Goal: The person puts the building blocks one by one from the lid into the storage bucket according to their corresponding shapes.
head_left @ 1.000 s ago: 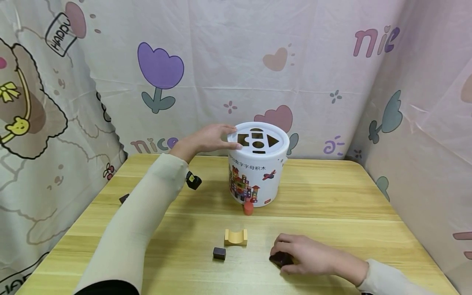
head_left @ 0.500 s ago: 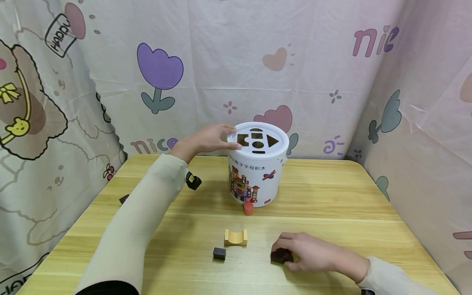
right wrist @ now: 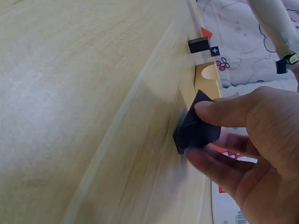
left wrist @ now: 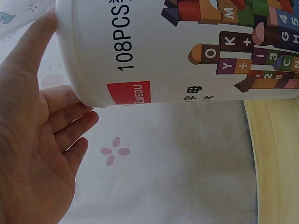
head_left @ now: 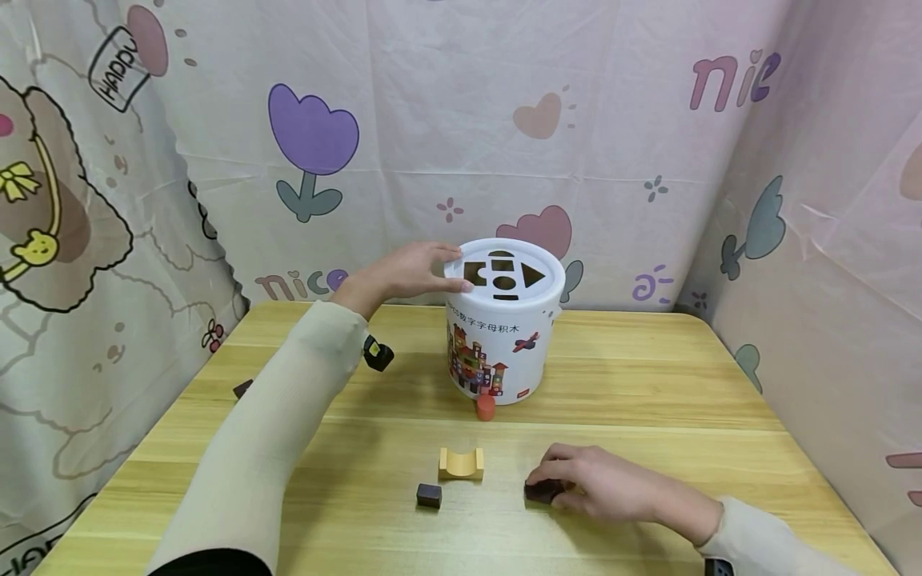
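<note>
My right hand (head_left: pixel 601 484) pinches a dark block (head_left: pixel 545 490) low over the table at front right. In the right wrist view the block (right wrist: pixel 198 126) shows angled faces and a pointed corner between thumb and fingers; part is covered. My left hand (head_left: pixel 403 272) rests at the left rim of a white bucket (head_left: pixel 497 352), its thumb and forefinger on the lid. Several shaped holes pierce that lid (head_left: pixel 551 280). Seen from the left wrist, the other fingers (left wrist: pixel 74 133) lie loosely bent beside the rim. A yellow arch block (head_left: pixel 461 466) and a small dark block (head_left: pixel 428 496) lie left of the right hand.
A red round block (head_left: pixel 486 408) sits against the bucket's front foot. Another dark block (head_left: pixel 242 389) lies at the table's left, partly behind the left sleeve (head_left: pixel 288 432). Printed curtains (head_left: pixel 432 120) enclose the wooden table (head_left: pixel 634 368) at the back and sides.
The right hand has shifted slightly away from the table's front edge, turning the dark block in its fingers. The left hand and the bucket have stayed in place.
</note>
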The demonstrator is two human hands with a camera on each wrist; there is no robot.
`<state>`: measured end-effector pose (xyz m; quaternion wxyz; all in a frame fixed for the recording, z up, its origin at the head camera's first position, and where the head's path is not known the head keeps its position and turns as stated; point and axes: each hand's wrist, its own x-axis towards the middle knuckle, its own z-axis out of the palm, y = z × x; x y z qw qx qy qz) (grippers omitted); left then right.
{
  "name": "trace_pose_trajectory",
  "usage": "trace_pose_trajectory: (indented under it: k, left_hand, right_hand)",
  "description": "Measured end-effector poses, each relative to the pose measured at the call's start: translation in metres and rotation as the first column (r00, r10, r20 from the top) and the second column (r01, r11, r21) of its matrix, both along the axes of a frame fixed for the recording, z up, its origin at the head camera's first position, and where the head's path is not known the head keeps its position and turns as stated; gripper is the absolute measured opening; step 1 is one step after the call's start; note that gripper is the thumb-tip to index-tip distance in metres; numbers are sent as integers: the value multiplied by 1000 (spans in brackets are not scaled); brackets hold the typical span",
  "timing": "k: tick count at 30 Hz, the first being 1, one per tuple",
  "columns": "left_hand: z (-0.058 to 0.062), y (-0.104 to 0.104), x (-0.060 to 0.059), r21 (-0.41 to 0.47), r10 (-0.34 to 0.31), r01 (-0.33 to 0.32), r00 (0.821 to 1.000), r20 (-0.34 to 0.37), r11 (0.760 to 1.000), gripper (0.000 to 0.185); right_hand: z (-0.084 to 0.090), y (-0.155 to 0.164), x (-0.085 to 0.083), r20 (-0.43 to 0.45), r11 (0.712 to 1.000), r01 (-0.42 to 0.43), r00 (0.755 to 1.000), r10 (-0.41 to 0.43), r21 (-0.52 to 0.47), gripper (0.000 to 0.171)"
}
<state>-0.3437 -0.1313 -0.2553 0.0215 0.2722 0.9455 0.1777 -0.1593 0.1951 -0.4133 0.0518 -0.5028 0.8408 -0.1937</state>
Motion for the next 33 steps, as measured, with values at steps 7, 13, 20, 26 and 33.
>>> trace_pose_trajectory:
  k: [7,13,20,26,33]
  left_hand:
    - [0,0,-1,-8,0,0,1000,-2,1000,97]
    - [0,0,0,-3,7,-7,1000,9,1000,98]
    - [0,1,1,-2,10,-10,1000,9,1000,99]
    - [1,1,1,-6,1,-1,1000,1,1000,98]
    - [0,1,0,-4,2,-2,1000,6,1000,97]
  right_hand:
    - [4,1,-3,67,1000,-13,998,15,-21,45]
    - [2,2,-4,93,999,-12,996,16,-49,49]
    - [2,3,-8,78,999,31,997,-28,-40,49]
    - [0,2,-11,153,996,86,985,-83,-12,44]
    - [1,0,-11,170,989,148,974,-150,28,57]
